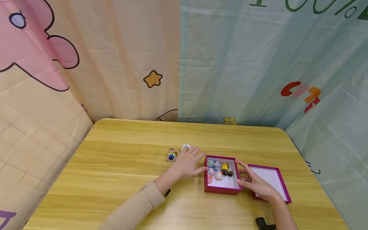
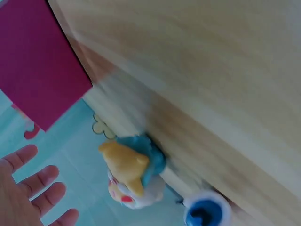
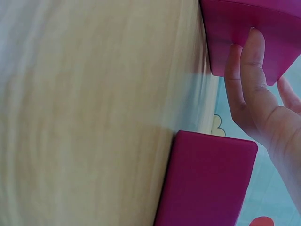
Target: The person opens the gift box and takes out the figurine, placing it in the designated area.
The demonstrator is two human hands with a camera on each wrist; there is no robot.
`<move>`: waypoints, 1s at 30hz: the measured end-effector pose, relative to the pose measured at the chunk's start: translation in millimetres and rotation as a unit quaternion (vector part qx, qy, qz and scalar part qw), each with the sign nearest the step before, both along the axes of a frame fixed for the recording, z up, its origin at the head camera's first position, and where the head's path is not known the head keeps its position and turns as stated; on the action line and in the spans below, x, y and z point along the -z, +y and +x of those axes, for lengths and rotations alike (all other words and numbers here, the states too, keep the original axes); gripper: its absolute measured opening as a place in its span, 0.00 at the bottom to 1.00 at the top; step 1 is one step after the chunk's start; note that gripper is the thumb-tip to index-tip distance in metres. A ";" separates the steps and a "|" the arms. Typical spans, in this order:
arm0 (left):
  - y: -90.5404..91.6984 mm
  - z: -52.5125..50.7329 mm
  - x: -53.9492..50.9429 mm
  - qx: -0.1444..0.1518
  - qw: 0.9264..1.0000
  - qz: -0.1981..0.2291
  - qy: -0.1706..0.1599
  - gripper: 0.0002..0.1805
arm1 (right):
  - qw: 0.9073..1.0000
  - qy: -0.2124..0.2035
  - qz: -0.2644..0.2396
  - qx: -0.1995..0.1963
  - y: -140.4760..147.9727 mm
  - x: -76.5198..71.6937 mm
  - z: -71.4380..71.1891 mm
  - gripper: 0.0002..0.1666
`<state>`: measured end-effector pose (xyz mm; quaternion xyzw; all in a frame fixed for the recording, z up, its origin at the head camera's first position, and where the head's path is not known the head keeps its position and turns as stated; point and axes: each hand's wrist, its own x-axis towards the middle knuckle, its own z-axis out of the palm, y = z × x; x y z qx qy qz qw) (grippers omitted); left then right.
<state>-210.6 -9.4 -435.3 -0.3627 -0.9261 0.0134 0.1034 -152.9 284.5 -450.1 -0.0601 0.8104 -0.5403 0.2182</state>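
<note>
My left hand (image 1: 189,162) hovers with fingers spread, between the magenta box (image 1: 222,190) and two small figurines. Partly behind its fingers is a whitish figurine (image 1: 186,146); the left wrist view shows a figurine (image 2: 131,165) with yellow, teal and white parts. Left of that hand stands a figurine (image 1: 171,155) with a blue round front. My right hand (image 1: 254,182) touches the box's right side, fingertips against the outer wall and thumb near the rim. Inside the box lie several figurines, among them a yellow and black one (image 1: 225,168) and a white one (image 1: 218,175).
A shallow magenta lid (image 1: 268,176) with a white inside lies right of the box, under the right hand. A black object (image 1: 264,224) shows beside the right forearm. The wooden table (image 1: 120,179) ends at curtains (image 1: 230,64) behind.
</note>
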 end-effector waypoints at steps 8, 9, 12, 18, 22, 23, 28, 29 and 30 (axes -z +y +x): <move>26.7 7.1 5.6 0.033 0.999 -0.010 0.015 0.31 | 1.000 0.003 0.000 -0.005 0.3 -0.2 -0.3 0.45; 29.7 7.7 6.1 0.037 0.999 -0.013 0.017 0.31 | 1.000 0.004 0.000 -0.008 0.4 0.0 -0.3 0.45; 38.2 9.7 7.0 0.046 0.999 -0.019 0.016 0.29 | 1.000 0.000 -0.004 -0.004 0.0 0.5 -0.1 0.44; 53.0 10.5 9.9 0.059 0.997 -0.047 0.026 0.27 | 1.000 0.003 -0.007 -0.001 0.7 4.2 -0.1 0.44; 61.2 10.3 10.1 0.057 0.995 -0.068 0.032 0.26 | 1.000 0.006 -0.010 -0.005 1.4 5.0 -0.2 0.43; 63.5 10.3 10.3 0.056 0.995 -0.075 0.034 0.26 | 1.000 0.006 -0.011 -0.006 1.6 5.0 -0.1 0.43; 74.7 11.8 10.8 0.040 0.992 -0.117 0.035 0.26 | 1.000 0.007 -0.013 -0.010 2.2 5.2 0.0 0.43; 76.6 12.1 11.2 0.035 0.991 -0.126 0.035 0.26 | 1.000 0.007 -0.013 -0.011 2.2 5.2 0.0 0.43; 78.3 12.5 11.3 0.031 0.990 -0.135 0.034 0.26 | 1.000 0.007 -0.013 -0.011 2.3 5.1 0.0 0.44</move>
